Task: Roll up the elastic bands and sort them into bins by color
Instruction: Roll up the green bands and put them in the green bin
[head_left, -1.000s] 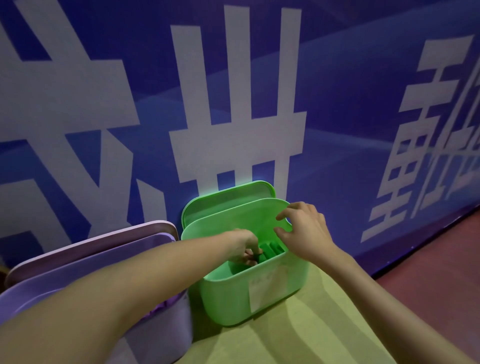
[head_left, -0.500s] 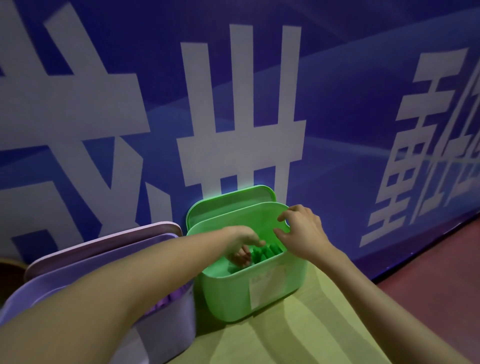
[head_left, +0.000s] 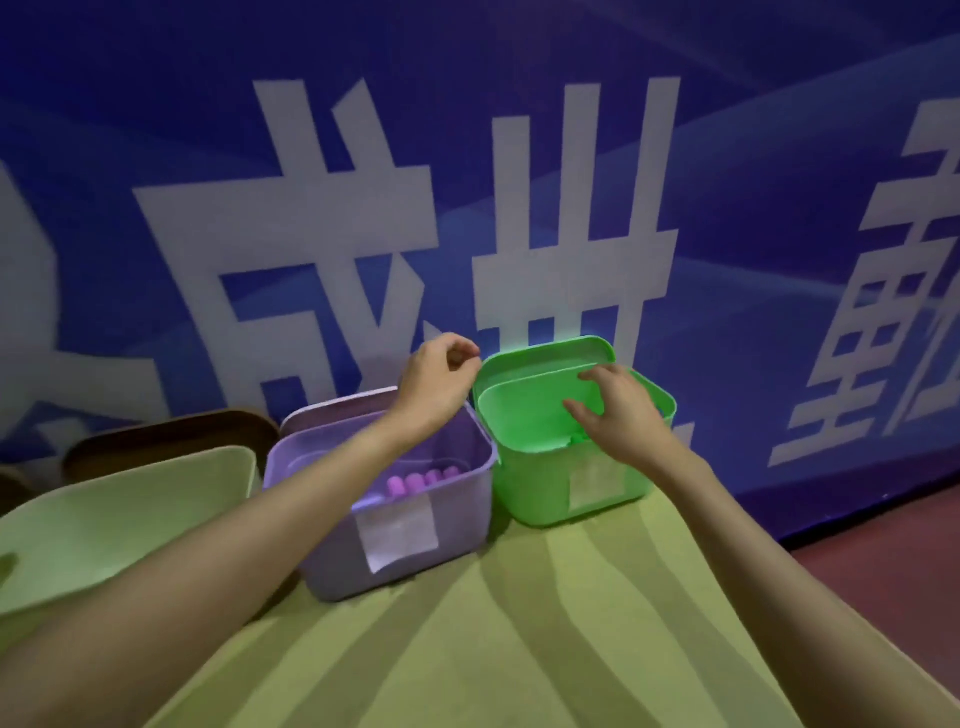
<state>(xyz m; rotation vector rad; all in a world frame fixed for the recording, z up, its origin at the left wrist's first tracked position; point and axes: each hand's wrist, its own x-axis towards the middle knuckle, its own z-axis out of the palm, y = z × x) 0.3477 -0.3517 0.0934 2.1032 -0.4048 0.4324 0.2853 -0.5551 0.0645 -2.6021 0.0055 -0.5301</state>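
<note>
The green bin stands at the table's back with its lid propped open against the wall. My right hand reaches over its opening, fingers fairly straight and touching the lid's lower edge. Only a sliver of green shows inside beneath that hand. To its left, the purple bin holds several pink-purple rolled bands. My left hand hovers above the purple bin's back edge, close to the green lid's left corner, with its fingers loosely curled and holding nothing.
A pale yellow-green bin sits at the left, with a brown bin behind it. All stand on a yellow-green tablecloth. A blue banner wall rises right behind the bins. Red floor shows at the right.
My left hand has come up out of the green bin and moved left over the purple bin. The view has swung left. My right hand stays at the green bin.
</note>
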